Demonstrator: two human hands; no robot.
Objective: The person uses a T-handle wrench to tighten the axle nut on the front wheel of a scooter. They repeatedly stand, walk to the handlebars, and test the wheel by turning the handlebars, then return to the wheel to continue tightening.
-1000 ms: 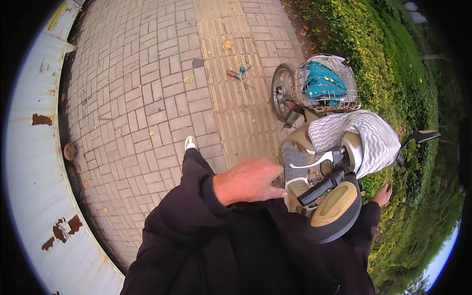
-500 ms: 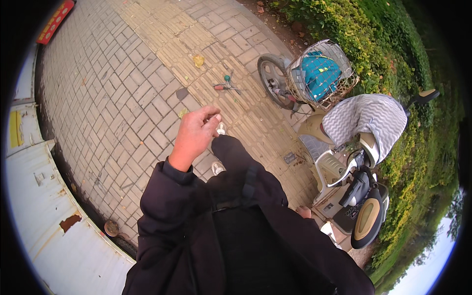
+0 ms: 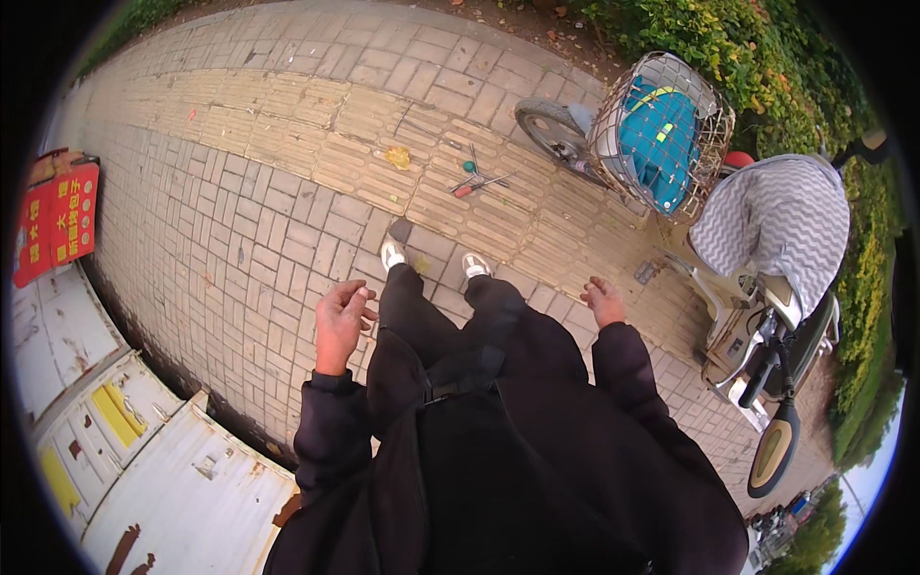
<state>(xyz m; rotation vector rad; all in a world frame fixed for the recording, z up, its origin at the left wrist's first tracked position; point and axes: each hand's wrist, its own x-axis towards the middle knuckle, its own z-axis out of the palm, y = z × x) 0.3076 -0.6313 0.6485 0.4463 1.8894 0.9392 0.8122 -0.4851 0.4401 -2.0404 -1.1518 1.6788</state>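
My left hand [image 3: 342, 321] hangs in the air left of my legs, its fingers loosely bent and apart, with nothing visible in it. To the right of my knees, my right hand [image 3: 603, 300] is also held out, fingers slightly curled and apart, no object seen in it. Both are away from everything around them. On the paving ahead of my feet lie a screwdriver with a red handle [image 3: 464, 191] and a tool with a round green handle [image 3: 470, 166], their thin metal shafts crossing. A yellow leaf [image 3: 398, 157] lies left of them.
An electric scooter with a wire basket [image 3: 623, 115] holding a blue-green cloth [image 3: 659, 144] stands at the right, a striped grey cover [image 3: 781, 216] over its front. Hedges [image 3: 700, 38] grow behind it. At the left are a rusty white metal cabinet [image 3: 182, 489] and a red sign [image 3: 62, 216].
My view has turned, bringing the red sign further in. My left hand has dropped back toward my left side, and my right hand has come fully into sight. My feet have stepped on.
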